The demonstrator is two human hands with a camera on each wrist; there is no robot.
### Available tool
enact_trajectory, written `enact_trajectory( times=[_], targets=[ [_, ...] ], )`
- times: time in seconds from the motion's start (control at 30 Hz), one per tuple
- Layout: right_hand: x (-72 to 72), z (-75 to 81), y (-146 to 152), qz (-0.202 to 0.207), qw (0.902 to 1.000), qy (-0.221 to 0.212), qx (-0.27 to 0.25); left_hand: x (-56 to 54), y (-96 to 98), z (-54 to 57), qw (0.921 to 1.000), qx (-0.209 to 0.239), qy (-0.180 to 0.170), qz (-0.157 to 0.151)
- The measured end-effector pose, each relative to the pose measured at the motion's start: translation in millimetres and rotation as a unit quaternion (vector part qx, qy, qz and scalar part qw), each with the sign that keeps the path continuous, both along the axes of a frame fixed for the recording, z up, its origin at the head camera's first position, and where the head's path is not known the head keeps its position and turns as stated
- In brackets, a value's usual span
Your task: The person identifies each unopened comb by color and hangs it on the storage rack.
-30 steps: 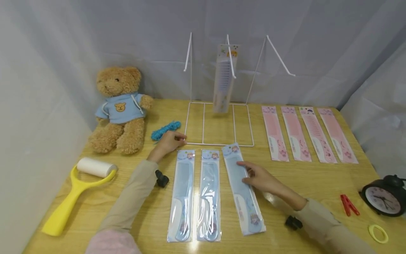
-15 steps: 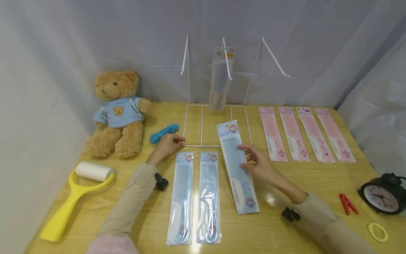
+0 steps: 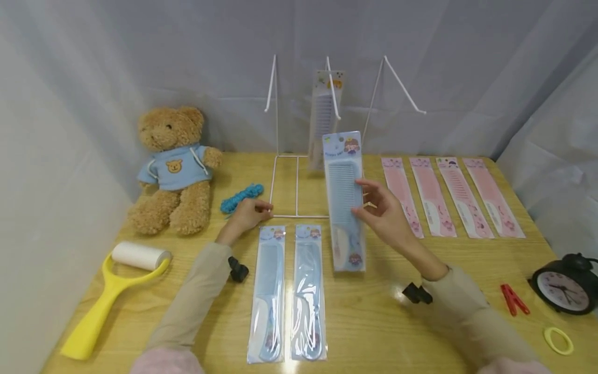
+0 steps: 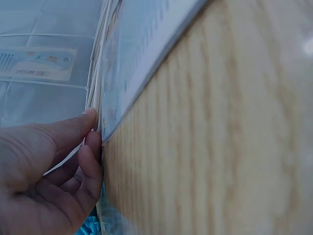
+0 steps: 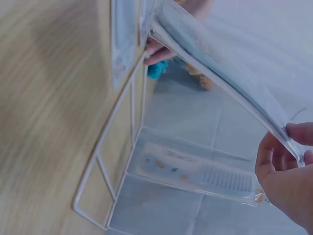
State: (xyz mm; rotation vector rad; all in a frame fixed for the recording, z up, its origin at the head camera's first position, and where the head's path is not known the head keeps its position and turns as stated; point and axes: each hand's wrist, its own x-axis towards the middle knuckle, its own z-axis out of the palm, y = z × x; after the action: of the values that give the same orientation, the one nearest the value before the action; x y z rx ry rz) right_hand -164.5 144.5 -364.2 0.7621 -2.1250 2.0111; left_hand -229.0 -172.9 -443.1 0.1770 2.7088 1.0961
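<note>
My right hand [image 3: 388,213] pinches a blue packaged comb [image 3: 343,200] by its right edge. The pack stands nearly upright above the table, in front of the white wire display rack [image 3: 297,187], hiding part of its base. In the right wrist view, thumb and fingers grip the thin edge of that pack. At the rack's front left corner, my left hand [image 3: 246,215] pinches the wire between thumb and fingertips, as the left wrist view also shows. Another packaged comb [image 3: 322,111] hangs from the rack's middle hook. Two more blue packaged combs [image 3: 269,296] lie between my arms.
Several pink packaged combs [image 3: 431,200] lie in a row at the right. A teddy bear [image 3: 175,166], blue yarn [image 3: 241,197] and a yellow-handled lint roller [image 3: 105,301] are at the left. A black alarm clock [image 3: 565,285], red clip [image 3: 514,299] and yellow ring [image 3: 558,341] sit far right.
My right hand has lifted the blue packaged comb off the table, moving it forward toward the rack and tilting it upright. The left hand stays at the rack's corner.
</note>
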Motion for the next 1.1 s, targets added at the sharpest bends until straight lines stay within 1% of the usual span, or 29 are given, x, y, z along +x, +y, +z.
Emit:
enact_trajectory(
  times=[0.13,0.3,0.43,0.73,0.9,1.1],
  targets=[
    [-3.3,9.0,-4.7,0.004,0.9989,0.029,-0.037,0.5,0.2,-0.7,1.0,0.0,-0.002,0.004],
    [-6.2,14.6,-7.8,0.017,0.9968,0.051,-0.059,0.3,1.2,-0.2,0.9999,0.002,-0.006,0.01],
    [-7.3,14.5,-8.7,0.031,0.9944,0.061,-0.08,-0.2,1.4,-0.5,1.0,0.002,-0.003,0.005],
    [-12.6,17.5,-12.4,0.037,0.9896,0.085,-0.109,-1.0,-0.2,-0.5,1.0,-0.005,0.001,0.002],
    [-17.3,15.1,-16.4,0.049,0.9868,0.088,-0.127,-0.9,0.3,-1.3,1.0,-0.006,0.003,0.002],
    [-23.2,9.6,-19.2,0.046,0.9867,0.089,-0.128,-0.4,0.4,-1.3,0.9999,-0.009,0.004,0.001]
  ],
)
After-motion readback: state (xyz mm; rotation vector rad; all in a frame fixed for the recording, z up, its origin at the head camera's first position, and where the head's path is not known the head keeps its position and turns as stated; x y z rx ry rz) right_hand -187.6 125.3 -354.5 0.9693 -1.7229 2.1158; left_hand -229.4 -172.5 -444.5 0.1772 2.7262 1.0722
